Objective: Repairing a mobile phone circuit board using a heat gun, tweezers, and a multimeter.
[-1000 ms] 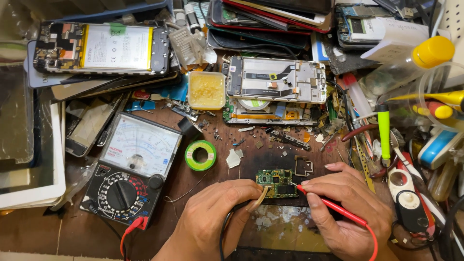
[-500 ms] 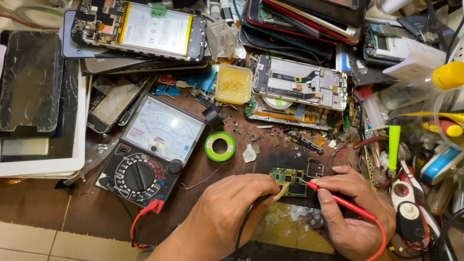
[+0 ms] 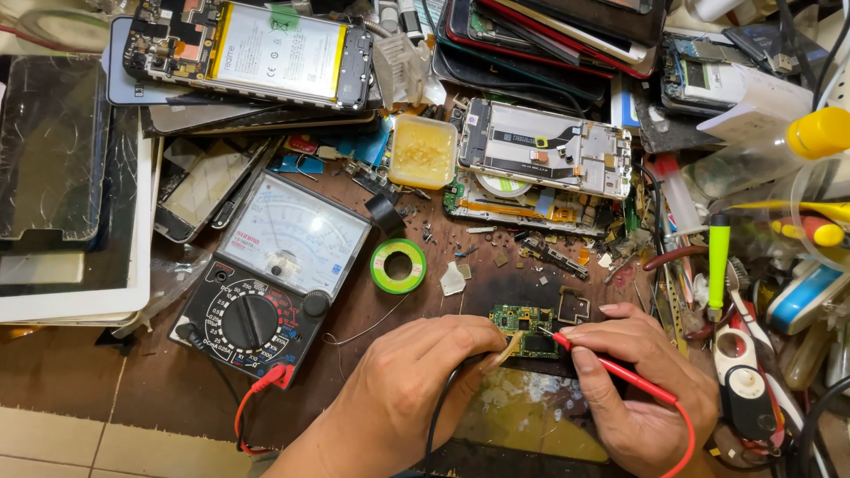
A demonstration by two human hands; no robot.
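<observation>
- Left hand, right hand: unmoved since earlier frame; each grip closed on a probe, black probe and red probe, at circuit board.
- Counter: analog multimeter, green tape roll, opened phones.

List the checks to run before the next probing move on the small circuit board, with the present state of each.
1. Red probe held in right hand, tip on small green circuit board: ok.
2. Left hand holds the black lead against the board's left edge: tip contact cannot tell, fingers hide it.
3. Red lead plugged into analog multimeter: ok.
4. Meter needle reading: cannot tell.
5. Board lying flat on the wooden bench: ok.
6. Solder roll apart from the board: ok.
</observation>
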